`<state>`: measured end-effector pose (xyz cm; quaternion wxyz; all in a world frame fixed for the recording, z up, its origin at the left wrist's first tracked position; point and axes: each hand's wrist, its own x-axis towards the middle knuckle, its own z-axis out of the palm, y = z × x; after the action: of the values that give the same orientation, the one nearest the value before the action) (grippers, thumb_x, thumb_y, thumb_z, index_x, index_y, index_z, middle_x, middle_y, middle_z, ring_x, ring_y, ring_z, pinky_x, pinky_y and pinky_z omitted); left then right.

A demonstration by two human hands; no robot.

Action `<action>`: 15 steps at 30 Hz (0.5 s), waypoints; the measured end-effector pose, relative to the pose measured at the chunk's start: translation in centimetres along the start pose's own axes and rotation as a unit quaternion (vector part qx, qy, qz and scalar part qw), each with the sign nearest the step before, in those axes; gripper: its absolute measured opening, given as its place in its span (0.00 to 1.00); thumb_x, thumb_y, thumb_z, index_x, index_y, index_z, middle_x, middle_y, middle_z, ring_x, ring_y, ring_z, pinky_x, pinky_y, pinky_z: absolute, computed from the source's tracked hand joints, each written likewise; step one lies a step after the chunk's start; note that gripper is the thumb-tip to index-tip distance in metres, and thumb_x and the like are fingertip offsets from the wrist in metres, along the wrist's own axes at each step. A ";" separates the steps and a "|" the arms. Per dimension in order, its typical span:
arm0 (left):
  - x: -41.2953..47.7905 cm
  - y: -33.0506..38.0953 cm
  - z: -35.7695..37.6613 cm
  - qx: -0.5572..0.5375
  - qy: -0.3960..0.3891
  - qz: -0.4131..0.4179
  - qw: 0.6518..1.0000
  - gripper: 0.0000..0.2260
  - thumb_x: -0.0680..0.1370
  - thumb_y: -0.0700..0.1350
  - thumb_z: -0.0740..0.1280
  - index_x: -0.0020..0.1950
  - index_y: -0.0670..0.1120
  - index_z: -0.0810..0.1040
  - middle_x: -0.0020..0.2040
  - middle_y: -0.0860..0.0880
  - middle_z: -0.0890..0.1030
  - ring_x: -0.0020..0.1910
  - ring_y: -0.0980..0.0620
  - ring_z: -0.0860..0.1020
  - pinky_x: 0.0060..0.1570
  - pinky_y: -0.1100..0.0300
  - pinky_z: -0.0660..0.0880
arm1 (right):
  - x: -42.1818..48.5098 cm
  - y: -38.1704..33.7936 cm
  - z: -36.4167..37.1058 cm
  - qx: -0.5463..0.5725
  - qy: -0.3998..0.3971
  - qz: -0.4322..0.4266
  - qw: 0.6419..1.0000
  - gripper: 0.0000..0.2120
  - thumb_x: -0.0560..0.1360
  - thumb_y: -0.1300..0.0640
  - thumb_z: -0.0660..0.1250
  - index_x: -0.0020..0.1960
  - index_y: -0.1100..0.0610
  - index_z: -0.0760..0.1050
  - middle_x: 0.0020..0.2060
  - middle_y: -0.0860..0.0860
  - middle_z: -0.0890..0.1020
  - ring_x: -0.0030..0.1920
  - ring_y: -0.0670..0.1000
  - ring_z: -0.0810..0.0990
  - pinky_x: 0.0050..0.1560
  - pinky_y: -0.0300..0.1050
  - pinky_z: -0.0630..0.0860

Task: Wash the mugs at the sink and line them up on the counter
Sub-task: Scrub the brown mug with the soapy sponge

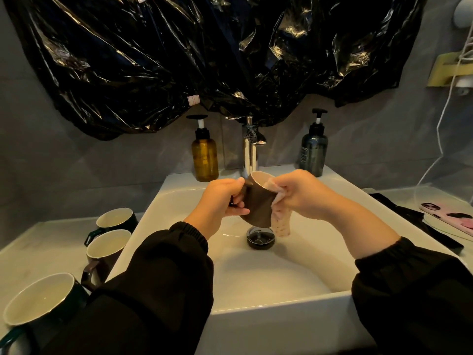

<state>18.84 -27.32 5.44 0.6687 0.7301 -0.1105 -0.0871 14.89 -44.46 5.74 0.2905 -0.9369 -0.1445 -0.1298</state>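
Over the white sink (pixel 268 301) I hold a dark brown mug (pixel 257 203) tilted, its pale inside facing up and away. My left hand (pixel 221 201) grips the mug by its handle. My right hand (pixel 298 194) pinches a pink spotted cloth (pixel 280 221) against the mug's rim, and the cloth hangs down toward the drain. Three dark mugs with pale insides stand upright on the counter at the left: a far one (pixel 115 221), a middle one (pixel 107 248) and a near one (pixel 38 299).
A chrome tap (pixel 249 149) stands behind the sink, with an amber pump bottle (pixel 204 155) to its left and a dark pump bottle (pixel 313 152) to its right. A black drain plug (pixel 260 238) sits in the basin. A phone (pixel 450 216) lies on the right counter.
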 end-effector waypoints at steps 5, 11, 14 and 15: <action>0.0 -0.3 -1.0 -0.178 -0.090 -0.111 0.974 0.17 0.82 0.48 0.57 0.33 0.46 0.64 0.27 0.50 0.63 0.25 0.55 0.63 0.21 0.67 0.61 | 0.3 0.6 -2.2 0.119 0.360 0.032 0.925 0.05 0.71 0.65 0.67 0.41 0.57 0.78 0.36 0.55 0.80 0.39 0.59 0.76 0.37 0.45 0.73; 0.2 0.3 -0.9 -0.304 -0.077 -0.164 0.935 0.19 0.82 0.50 0.58 0.32 0.46 0.66 0.24 0.51 0.64 0.20 0.57 0.63 0.17 0.70 0.57 | 0.3 0.0 -0.8 0.060 0.385 0.010 0.921 0.14 0.74 0.62 0.66 0.38 0.47 0.66 0.35 0.48 0.68 0.34 0.40 0.69 0.34 0.34 0.62; 0.2 0.4 -1.3 -0.352 -0.058 -0.172 0.918 0.20 0.82 0.51 0.57 0.31 0.45 0.68 0.24 0.51 0.64 0.20 0.57 0.64 0.17 0.69 0.58 | 1.2 -0.2 1.2 0.018 0.274 -0.006 0.962 0.10 0.78 0.52 0.61 0.54 0.57 0.76 0.55 0.50 0.71 0.55 0.46 0.70 0.54 0.33 0.64; 0.2 0.4 -1.3 -0.363 -0.055 -0.175 0.914 0.20 0.82 0.51 0.57 0.31 0.45 0.68 0.24 0.51 0.64 0.20 0.57 0.64 0.17 0.69 0.58 | 1.5 -0.2 1.6 -0.015 0.246 -0.007 0.969 0.18 0.78 0.47 0.58 0.60 0.59 0.73 0.62 0.52 0.69 0.62 0.50 0.67 0.62 0.39 0.62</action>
<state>19.37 -26.12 5.92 0.8547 0.4387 0.0214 -0.2769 16.47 -43.12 5.03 0.3019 -0.8794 -0.0730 -0.3608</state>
